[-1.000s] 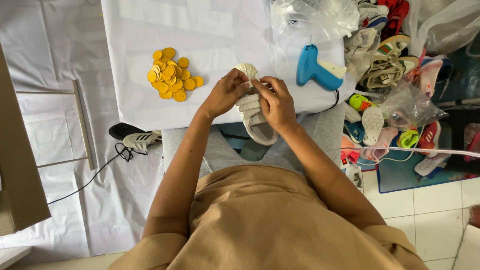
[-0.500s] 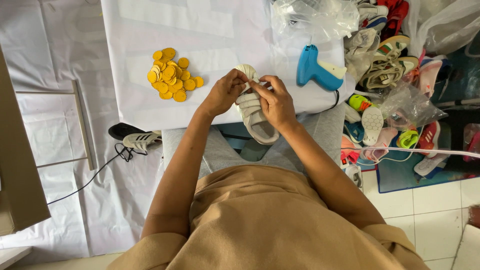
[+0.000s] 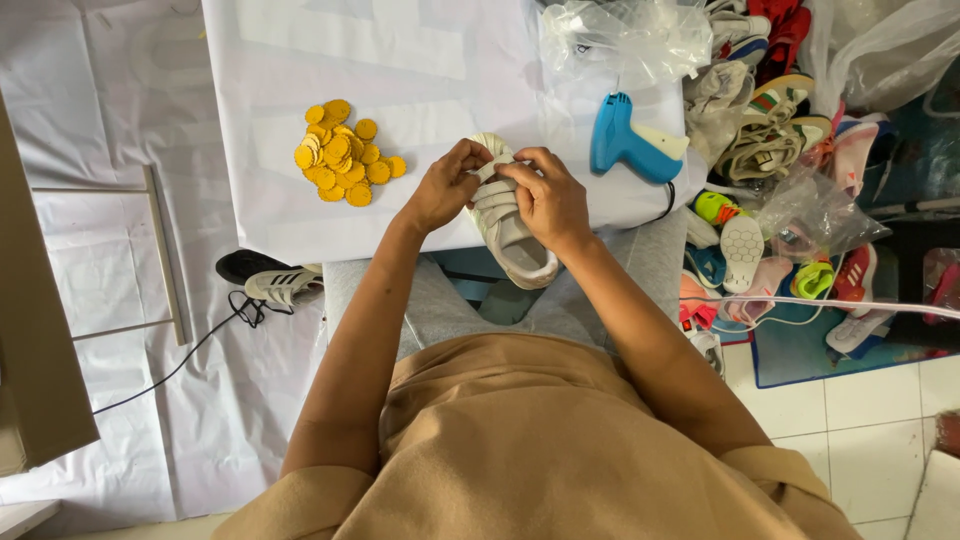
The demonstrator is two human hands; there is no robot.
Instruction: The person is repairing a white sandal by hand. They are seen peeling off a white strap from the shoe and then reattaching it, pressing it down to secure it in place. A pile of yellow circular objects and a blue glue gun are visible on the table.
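- Nearest the camera is the person's own body: a tan top fills the bottom of the view, with grey trousers above it toward the bench.
- Both bare forearms reach up from 6 o'clock and meet at the near edge of the bench (image 3: 300,215), which is covered in white sheeting.
- The left hand (image 3: 445,188) is clenched round the toe end of a small white shoe (image 3: 515,240), fingers curled over its front.
- The right hand (image 3: 548,198) grips the same shoe from the 3 o'clock side, thumb and fingertips pinching at 1 of its straps; both hands touch each other over the shoe.
- The shoe lies half over the bench edge, heel pointing down toward the lap at 6 o'clock, toe toward 12 o'clock.
- At 9 o'clock from the hands, on the bench, sits a heap of yellow discs (image 3: 340,152), apart from the shoe.
- At 2 o'clock from the hands lies a blue glue gun (image 3: 628,148) with a pale handle, near the right hand but not touching it.
- Beyond it at 12 o'clock is a crumpled clear plastic bag (image 3: 625,40).
- On the floor at 8 o'clock lies a black-and-white sneaker (image 3: 270,278) beside a dark cord.
- At 3 o'clock, off the bench, a pile of mixed shoes (image 3: 770,140) and sandals in many colours spreads across the floor, some in clear bags.
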